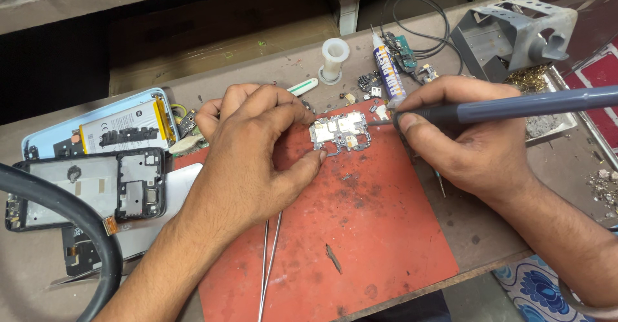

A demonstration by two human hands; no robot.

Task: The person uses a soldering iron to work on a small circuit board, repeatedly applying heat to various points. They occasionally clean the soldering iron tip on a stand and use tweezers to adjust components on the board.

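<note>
The red mat [360, 232] looks like matt rubber, scuffed and stained all over. The circuit board [340, 132] is covered with shiny metal shields. A smooth, matt grey plastic grip is seen on the soldering iron [508, 106]. The tweezers [270, 257] are bare polished metal, and the bench [270, 64] is worn, dull wood.

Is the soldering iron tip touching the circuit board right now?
Yes, the soldering iron in the right hand meets the circuit board's right edge.

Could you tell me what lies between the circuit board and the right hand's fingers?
In the head view, only the soldering iron's thin metal tip spans that gap, reaching from the right hand to the circuit board above the red mat.
</note>
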